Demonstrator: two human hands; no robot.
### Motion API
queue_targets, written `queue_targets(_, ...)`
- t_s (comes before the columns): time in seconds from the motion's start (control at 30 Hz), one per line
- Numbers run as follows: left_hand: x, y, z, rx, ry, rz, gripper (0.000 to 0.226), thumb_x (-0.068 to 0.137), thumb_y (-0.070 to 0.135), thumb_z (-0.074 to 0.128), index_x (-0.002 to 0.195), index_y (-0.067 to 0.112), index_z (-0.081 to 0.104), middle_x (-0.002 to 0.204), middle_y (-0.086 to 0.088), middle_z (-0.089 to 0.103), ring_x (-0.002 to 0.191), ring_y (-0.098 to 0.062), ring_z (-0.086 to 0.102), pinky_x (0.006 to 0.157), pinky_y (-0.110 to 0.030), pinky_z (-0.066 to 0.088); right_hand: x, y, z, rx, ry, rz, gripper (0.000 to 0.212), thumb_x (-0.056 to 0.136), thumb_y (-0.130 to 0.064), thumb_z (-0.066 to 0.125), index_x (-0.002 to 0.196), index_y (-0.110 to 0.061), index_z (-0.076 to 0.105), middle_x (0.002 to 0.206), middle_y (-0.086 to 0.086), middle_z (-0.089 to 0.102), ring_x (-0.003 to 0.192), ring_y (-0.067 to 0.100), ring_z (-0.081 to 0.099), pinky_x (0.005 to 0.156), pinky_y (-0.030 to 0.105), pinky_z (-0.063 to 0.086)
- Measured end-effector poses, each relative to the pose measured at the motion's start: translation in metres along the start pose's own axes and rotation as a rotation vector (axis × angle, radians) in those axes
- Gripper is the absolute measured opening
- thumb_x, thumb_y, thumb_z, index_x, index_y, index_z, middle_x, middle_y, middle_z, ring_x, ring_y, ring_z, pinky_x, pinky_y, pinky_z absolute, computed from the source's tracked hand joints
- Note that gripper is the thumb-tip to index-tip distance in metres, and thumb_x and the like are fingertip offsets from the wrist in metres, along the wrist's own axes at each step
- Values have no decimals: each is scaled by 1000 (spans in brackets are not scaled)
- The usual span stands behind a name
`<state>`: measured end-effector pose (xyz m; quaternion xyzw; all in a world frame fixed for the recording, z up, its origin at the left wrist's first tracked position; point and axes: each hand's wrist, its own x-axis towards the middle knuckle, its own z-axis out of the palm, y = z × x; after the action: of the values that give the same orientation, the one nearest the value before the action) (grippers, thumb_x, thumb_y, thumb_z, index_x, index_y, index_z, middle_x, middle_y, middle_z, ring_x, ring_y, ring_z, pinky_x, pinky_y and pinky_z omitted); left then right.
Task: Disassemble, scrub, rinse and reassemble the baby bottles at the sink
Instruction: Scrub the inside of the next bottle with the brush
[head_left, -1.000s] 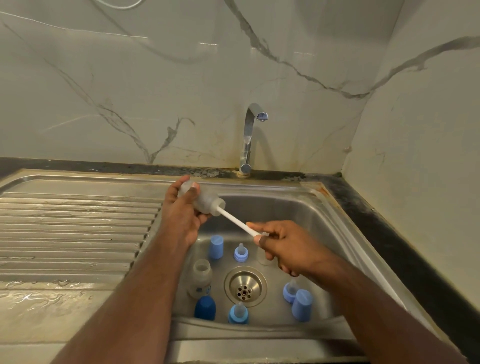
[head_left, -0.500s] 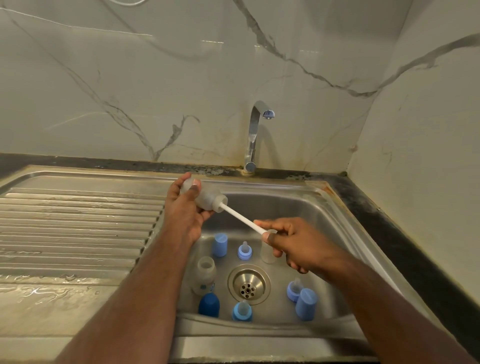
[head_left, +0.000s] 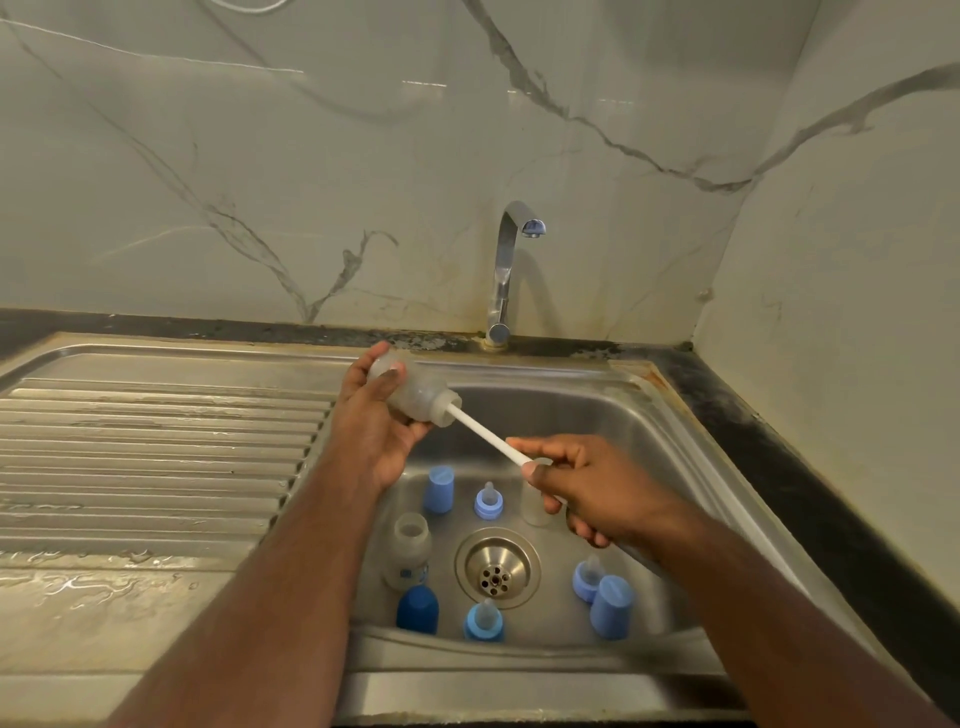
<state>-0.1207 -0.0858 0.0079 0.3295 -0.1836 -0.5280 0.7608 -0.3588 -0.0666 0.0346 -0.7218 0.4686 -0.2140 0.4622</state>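
A person stood at a steel sink, both bare arms reaching over the basin. The left hand gripped a clear baby bottle held on its side above the basin's far left corner, fingers curled around its body, the open neck pointing right. The right hand pinched the white handle of a bottle brush, whose far end sat inside the bottle's neck; the brush head was hidden within. On the basin floor, around the round drain, stood the loose parts: a second clear bottle upright left of the drain, a dark blue cap just near of it, a light blue cap and a blue teat ring at the far side, another teat ring at the near edge, and a teat ring beside a light blue cap on the right. A chrome tap rose behind the basin. A ridged, wet draining board lay to the left.
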Motion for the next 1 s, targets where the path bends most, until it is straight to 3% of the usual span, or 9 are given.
queue_targets(0.13,3,-1,-3,6,-6,-72,46,95,7,61,136,27,54,138,-14,48,113,-41,61,67,-54,60,9,1,9,-161,86,-96,37,102,-26,55,135,-43,56,70,-15,58,45,-2,48,47,14,38)
queue_targets(0.2,5,-4,-3,40,10,-134,54,95,16,65,144,29,46,148,-14,44,112,-45,63,75,-58,60,12,2,9,-214,129,-111,40,102,-28,55,140,-39,54,72,-23,52,55,-5,53,54,10,37)
queue_targets(0.27,5,-6,-1,92,60,-187,67,92,29,71,150,30,38,156,-12,35,112,-46,63,84,-59,59,14,4,8,-221,177,-109,41,102,-29,54,143,-37,52,75,-23,50,62,-1,52,58,12,37)
queue_targets(0.37,5,-11,0,175,89,-170,83,87,37,79,154,34,30,150,-16,40,106,-43,68,85,-53,60,15,4,8,-244,190,-108,42,103,-30,53,144,-37,50,77,-25,47,62,-3,47,59,11,35)
queue_targets(0.5,1,-14,7,182,46,-79,63,91,27,75,143,28,39,134,-16,58,96,-36,74,74,-44,63,13,3,16,-135,133,-74,39,103,-29,53,140,-42,53,77,-15,57,52,0,47,47,14,38)
queue_targets(0.63,3,-10,5,144,17,-65,49,95,16,69,139,17,47,134,-19,59,99,-35,72,68,-41,63,6,-2,22,22,19,-21,37,103,-28,53,135,-47,56,75,0,61,47,9,46,41,24,39)
queue_targets(0.8,3,-8,0,112,9,-83,50,96,11,66,142,16,49,134,-22,58,106,-41,71,75,-48,63,9,-4,16,-293,68,-37,41,104,-30,49,141,-47,48,69,-11,57,44,4,49,44,17,40)
queue_targets(0.87,2,-8,2,97,-18,-84,49,96,11,67,142,15,50,133,-24,59,102,-42,72,76,-49,63,8,-4,19,-306,109,-64,42,104,-30,49,144,-43,47,68,-15,54,45,1,50,45,14,38)
queue_targets(1.0,2,-7,2,88,-31,-87,45,98,12,63,141,13,50,132,-24,62,99,-39,74,71,-45,63,5,-7,25,170,48,-14,38,104,-25,51,138,-42,55,75,2,60,45,10,45,40,23,37)
